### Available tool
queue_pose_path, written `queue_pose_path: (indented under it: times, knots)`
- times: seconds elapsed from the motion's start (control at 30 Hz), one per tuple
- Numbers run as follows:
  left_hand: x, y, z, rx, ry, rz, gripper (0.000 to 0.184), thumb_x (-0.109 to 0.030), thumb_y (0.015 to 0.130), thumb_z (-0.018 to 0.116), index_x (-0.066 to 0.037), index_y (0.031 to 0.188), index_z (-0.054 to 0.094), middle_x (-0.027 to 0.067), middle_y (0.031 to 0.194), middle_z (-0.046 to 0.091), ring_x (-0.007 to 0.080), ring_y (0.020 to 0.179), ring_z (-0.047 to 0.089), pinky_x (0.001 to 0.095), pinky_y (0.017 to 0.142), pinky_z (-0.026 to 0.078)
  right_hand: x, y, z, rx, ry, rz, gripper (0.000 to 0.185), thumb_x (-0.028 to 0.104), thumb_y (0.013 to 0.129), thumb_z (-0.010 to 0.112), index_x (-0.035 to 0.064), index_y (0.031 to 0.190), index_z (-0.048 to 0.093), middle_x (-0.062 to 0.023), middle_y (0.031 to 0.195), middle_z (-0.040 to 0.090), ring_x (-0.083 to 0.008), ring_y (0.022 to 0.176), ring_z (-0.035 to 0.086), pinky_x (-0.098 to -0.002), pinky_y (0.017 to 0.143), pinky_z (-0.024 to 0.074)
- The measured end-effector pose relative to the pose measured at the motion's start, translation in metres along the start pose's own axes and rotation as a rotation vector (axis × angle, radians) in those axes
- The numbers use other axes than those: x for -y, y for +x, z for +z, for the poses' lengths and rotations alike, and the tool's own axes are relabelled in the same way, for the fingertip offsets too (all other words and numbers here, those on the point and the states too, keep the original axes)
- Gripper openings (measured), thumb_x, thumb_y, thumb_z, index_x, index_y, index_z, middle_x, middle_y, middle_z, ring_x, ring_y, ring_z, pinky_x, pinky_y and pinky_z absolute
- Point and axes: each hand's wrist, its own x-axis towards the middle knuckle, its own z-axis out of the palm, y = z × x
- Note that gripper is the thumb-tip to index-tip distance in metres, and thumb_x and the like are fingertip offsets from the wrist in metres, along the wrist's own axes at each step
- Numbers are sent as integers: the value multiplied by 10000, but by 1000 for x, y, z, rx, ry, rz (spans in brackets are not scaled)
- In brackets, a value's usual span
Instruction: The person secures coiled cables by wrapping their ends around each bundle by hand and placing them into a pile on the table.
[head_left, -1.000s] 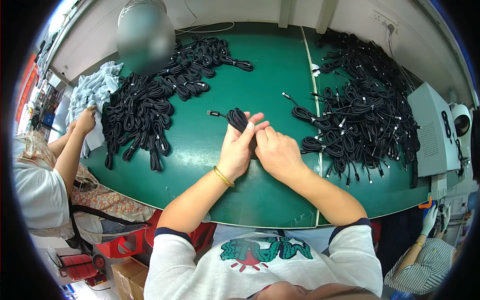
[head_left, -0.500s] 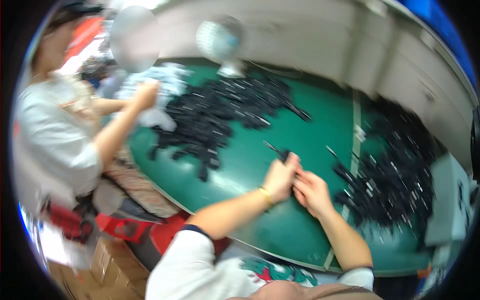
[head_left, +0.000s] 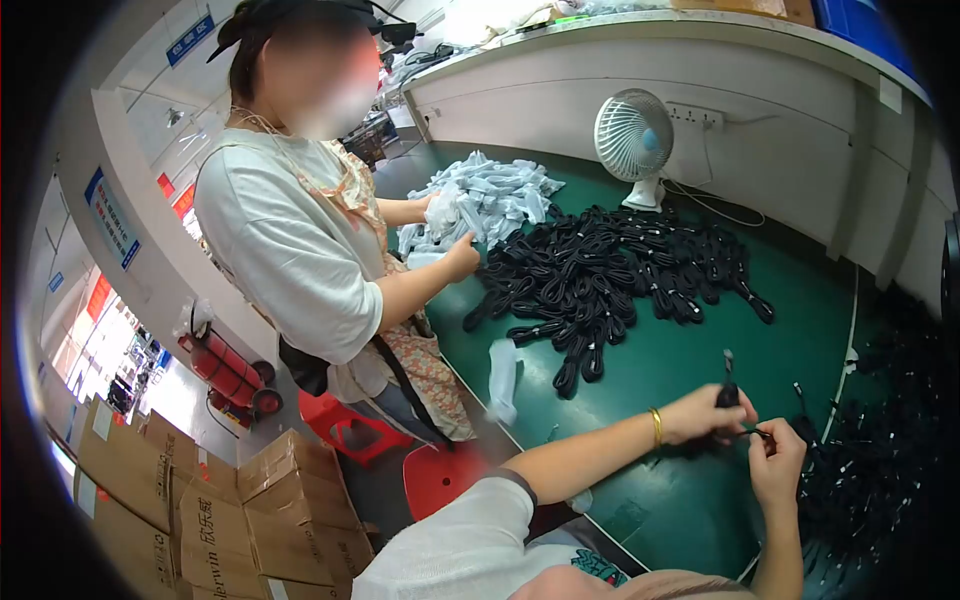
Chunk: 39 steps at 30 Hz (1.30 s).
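Note:
My left hand [head_left: 708, 412], with a yellow bangle at its wrist, is closed round a coiled black cable [head_left: 728, 393] whose metal end points up. Just to its right my right hand [head_left: 778, 455] pinches a thin black piece of that cable between its fingertips. Both hands are above the green table [head_left: 650, 500] near its front. A heap of bundled black cables [head_left: 600, 270] lies beyond them to the left. Another dark heap of cables with light plugs [head_left: 870, 450] lies to the right of my right hand.
A co-worker [head_left: 300, 230] stands at the left, hands at a pile of pale bags [head_left: 490, 195]. One pale bag [head_left: 503, 380] lies at the table edge. A fan [head_left: 634, 140] stands behind the cables. Red stools [head_left: 440, 480] and cardboard boxes [head_left: 220, 520] are at lower left.
The view has swung left, bringing the co-worker, fan and boxes further in. My hands, close together before, are now slightly apart, with a thin stretch of cable between them.

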Motion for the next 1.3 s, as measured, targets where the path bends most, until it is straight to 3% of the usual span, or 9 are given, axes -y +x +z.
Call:
queue_pose_path:
  times: [0.07,0.17,0.37,0.53,0.93,1.03,1.17,1.23,1.3]
  knots:
    - [-1,-8,19,72,-41,-143,161,-154,876,494,-18,962,489,57,777,591,112,619,576,229,555,495,8,3,-2,-1,-40,-55,54,-42,690,564,-25,738,546,-108,651,540,-170,514,522,-251,461,397]
    - [0,-8,15,95,108,-87,122,-151,868,511,-30,864,493,50,667,577,89,521,526,211,466,432,5,6,-10,75,5,-147,81,-41,704,564,-33,785,564,-79,663,551,-117,535,523,-214,474,397]
    - [1,-12,17,205,-91,-74,135,-155,850,549,-35,799,513,28,575,524,62,433,394,199,383,293,9,7,-20,266,454,278,26,-39,737,561,-25,757,551,-29,617,540,-57,468,487,-179,407,395]
    - [4,-12,16,198,-35,-90,151,-164,845,557,-35,781,511,30,558,518,61,423,385,192,377,275,2,7,-21,275,392,256,54,-28,740,562,-4,745,514,-26,606,529,-50,464,482,-173,396,382]
    - [2,-15,11,253,-45,-114,153,-183,831,564,-38,804,524,27,595,541,54,451,424,191,399,317,10,3,-13,349,525,277,87,15,793,566,17,735,500,-38,595,530,-49,435,465,-174,370,351]
    - [-14,-15,11,39,312,-122,174,-212,829,571,-39,833,553,11,647,579,54,481,451,196,433,362,-2,6,5,276,551,291,116,74,825,567,30,735,507,-14,579,517,-38,439,433,-175,376,323]
    - [-6,-5,5,-14,227,-101,205,-203,845,547,-7,903,536,47,762,596,78,611,571,183,484,437,-5,3,-2,261,288,379,111,109,814,572,1,836,556,-40,720,570,-95,645,548,-216,533,441]
    - [-10,-5,-2,18,210,-122,216,-206,849,541,-12,940,518,47,794,587,86,604,573,189,474,436,3,7,-11,158,-16,139,147,115,786,596,-12,851,562,-68,775,579,-124,692,562,-236,562,449]
    - [-11,-6,-1,68,327,-135,233,-226,838,557,-19,938,521,42,797,587,88,601,573,194,483,443,3,10,-10,50,115,146,234,131,768,619,-18,936,552,-95,901,572,-144,738,557,-260,627,454]
